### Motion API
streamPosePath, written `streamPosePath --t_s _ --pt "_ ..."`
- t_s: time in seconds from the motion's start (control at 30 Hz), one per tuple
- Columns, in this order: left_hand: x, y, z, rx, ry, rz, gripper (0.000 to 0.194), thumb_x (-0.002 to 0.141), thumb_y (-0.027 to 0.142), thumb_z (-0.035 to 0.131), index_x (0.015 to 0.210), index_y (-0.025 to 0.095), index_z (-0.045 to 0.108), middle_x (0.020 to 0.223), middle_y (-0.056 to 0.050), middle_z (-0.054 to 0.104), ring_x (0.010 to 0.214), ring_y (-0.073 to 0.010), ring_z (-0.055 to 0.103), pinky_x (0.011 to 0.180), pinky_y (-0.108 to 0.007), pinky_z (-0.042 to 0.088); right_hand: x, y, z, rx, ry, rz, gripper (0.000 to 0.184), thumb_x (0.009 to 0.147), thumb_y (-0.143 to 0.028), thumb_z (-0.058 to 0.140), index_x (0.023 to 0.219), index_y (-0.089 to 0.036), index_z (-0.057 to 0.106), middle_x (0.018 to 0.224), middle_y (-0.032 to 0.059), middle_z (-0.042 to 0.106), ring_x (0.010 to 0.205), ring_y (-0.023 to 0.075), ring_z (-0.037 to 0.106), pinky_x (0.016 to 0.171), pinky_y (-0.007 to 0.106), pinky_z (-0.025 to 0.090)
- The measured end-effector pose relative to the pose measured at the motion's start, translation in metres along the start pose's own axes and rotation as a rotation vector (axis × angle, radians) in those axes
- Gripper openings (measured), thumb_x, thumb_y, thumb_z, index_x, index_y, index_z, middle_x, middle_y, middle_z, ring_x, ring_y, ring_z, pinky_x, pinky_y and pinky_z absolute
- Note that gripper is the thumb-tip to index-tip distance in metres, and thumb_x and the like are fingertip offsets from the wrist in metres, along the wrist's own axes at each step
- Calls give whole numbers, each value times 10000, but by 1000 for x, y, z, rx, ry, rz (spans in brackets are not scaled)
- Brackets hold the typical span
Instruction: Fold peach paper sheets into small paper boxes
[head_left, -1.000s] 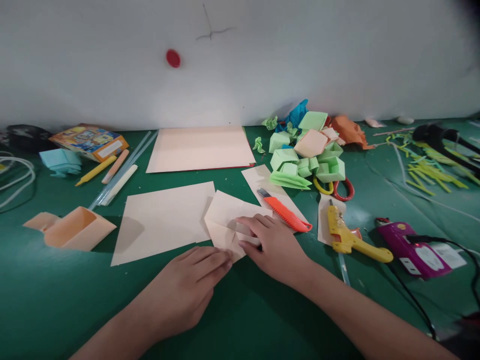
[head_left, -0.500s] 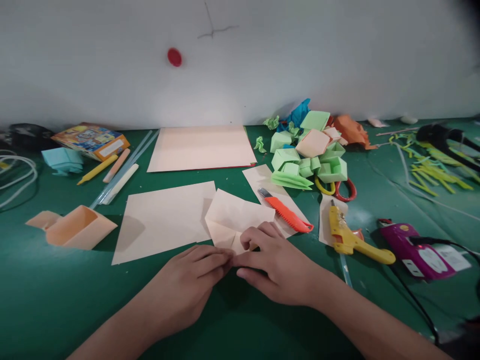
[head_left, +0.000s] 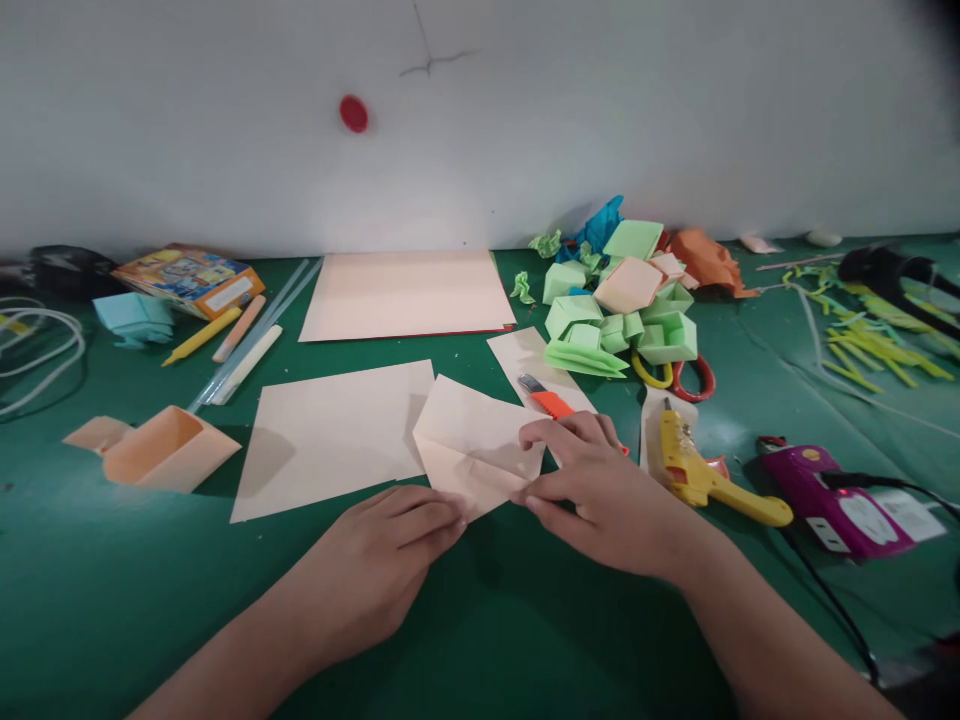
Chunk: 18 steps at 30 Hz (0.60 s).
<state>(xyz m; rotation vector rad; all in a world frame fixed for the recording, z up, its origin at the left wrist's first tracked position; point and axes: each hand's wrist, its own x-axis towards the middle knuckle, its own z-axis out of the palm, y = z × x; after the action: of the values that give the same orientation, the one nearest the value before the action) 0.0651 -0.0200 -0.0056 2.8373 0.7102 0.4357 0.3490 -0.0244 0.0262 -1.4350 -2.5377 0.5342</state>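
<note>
A pale peach sheet of paper (head_left: 480, 425), partly folded along its lower side, lies in front of me. My left hand (head_left: 405, 535) pinches its lower left corner between thumb and fingers. At the right end of the folded edge, my right hand (head_left: 592, 485) grips the paper between thumb and index finger, its other fingers curled above. Behind that hand lies an orange utility knife (head_left: 553, 403), its handle mostly covered, on a narrow paper strip (head_left: 517, 350). A flat peach sheet (head_left: 330, 440) rests left of the folded one, partly overlapped by it.
A folded peach paper box (head_left: 161, 450) sits at left, near glue sticks (head_left: 247, 365) and a yellow crayon-like stick (head_left: 201, 336). Green and peach paper boxes (head_left: 630, 285) pile up behind. A yellow glue gun (head_left: 694, 475) and a purple power adapter (head_left: 836, 500) with a cable stand at right.
My right hand has slid right along the folded edge, away from my left hand, and now covers much of the knife. The left hand stays at its corner.
</note>
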Motion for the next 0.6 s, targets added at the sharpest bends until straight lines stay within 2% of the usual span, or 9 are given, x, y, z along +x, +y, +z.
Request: streamPosePath --t_s 0.17,0.37,0.6 --pt "-1 1 0 0 -8 -24 472 958 69 407 1302 217 693 1292 -35 733 1181 -202 674 1017 -352 573 0 3 0 -3 26 -14 265 954 -260 586 836 -325 815 1338 33 568 1172 322 470 951 571 382" --pt "-1 0 0 -14 7 -19 483 948 57 405 1289 219 705 1280 -41 737 1180 -197 674 1023 -349 573 0 7 1 -22 109 25 303 913 -205 599 630 -227 705 1268 51 607 1168 304 493 962 542 384" --pt "-5 0 4 -23 -2 -32 488 956 54 387 1321 200 677 1325 -36 713 1216 -217 651 1039 -396 570 0 8 1 -16 120 29 281 924 -209 587 663 -225 690 1259 44 613 1180 299 485 964 538 377"
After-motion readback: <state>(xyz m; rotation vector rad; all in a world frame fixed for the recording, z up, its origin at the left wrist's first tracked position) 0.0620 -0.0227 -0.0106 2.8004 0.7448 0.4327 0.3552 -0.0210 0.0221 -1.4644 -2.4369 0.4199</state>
